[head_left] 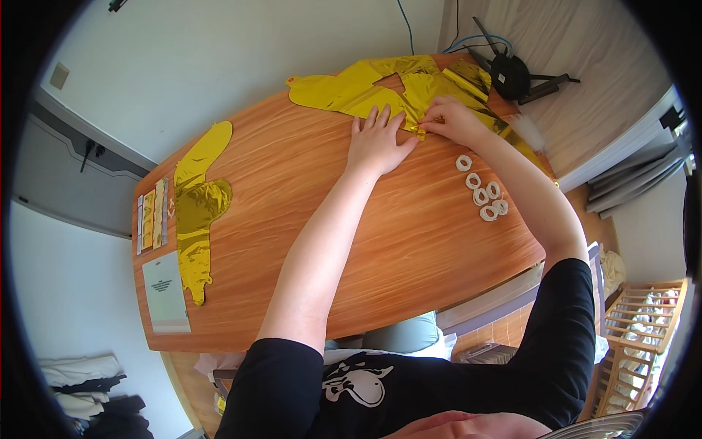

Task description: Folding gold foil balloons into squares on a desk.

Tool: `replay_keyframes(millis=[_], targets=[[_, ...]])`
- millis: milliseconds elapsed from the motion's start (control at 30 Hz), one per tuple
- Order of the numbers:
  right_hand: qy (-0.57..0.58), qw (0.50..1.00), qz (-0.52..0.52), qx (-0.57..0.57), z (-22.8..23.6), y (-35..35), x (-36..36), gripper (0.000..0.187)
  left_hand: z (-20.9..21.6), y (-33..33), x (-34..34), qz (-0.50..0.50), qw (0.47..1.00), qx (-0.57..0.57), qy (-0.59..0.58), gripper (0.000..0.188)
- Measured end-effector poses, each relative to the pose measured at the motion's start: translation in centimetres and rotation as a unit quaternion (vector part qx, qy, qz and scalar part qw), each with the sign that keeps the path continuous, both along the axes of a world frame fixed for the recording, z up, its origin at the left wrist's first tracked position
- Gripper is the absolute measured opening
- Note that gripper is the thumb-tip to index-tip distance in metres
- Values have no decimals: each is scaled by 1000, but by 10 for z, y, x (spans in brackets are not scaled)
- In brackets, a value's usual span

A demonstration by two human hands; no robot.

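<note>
A flat gold foil balloon (333, 89) lies along the far edge of the wooden table, creased and shiny, with part of it folded over at the right. My left hand (375, 143) rests beside its near edge, fingers spread and the fingertips on the foil. At a small crumpled tab on that same edge, my right hand (457, 123) pinches the foil between thumb and fingers. Its fingertips partly hide the tab. Several small white ribbon rolls (473, 181) sit in a cluster below my right forearm.
Another flat gold foil balloon (196, 208) lies at the table's left. Beside it are a printed packet (151, 216) and a pale plastic bag (166, 296). A black router (510, 77) with antennas and cables stands in the far right corner, near the wall.
</note>
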State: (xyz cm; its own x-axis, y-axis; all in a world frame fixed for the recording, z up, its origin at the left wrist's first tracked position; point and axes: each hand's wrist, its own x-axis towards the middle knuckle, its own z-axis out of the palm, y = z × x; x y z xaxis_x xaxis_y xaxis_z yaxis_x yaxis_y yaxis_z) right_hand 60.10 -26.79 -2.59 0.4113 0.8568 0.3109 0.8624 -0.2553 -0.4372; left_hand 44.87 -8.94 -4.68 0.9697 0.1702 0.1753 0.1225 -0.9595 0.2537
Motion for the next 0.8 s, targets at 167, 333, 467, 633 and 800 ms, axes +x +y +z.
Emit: replay_keyframes(millis=[167, 333, 467, 633, 800], targets=[[12, 1000, -21, 0, -3, 3, 5, 17, 2, 0, 1, 5, 1000, 5, 19, 75], [52, 999, -1, 5, 1, 11, 13, 18, 4, 0, 1, 4, 1000, 3, 25, 77], [67, 998, 7, -10, 4, 17, 16, 18, 5, 1, 0, 5, 1000, -3, 25, 79], [28, 999, 18, 5, -6, 25, 24, 19, 4, 3, -5, -14, 994, -73, -75, 76], [41, 999, -29, -7, -11, 33, 32, 24, 9, 8, -8, -85, 986, -116, -83, 65]])
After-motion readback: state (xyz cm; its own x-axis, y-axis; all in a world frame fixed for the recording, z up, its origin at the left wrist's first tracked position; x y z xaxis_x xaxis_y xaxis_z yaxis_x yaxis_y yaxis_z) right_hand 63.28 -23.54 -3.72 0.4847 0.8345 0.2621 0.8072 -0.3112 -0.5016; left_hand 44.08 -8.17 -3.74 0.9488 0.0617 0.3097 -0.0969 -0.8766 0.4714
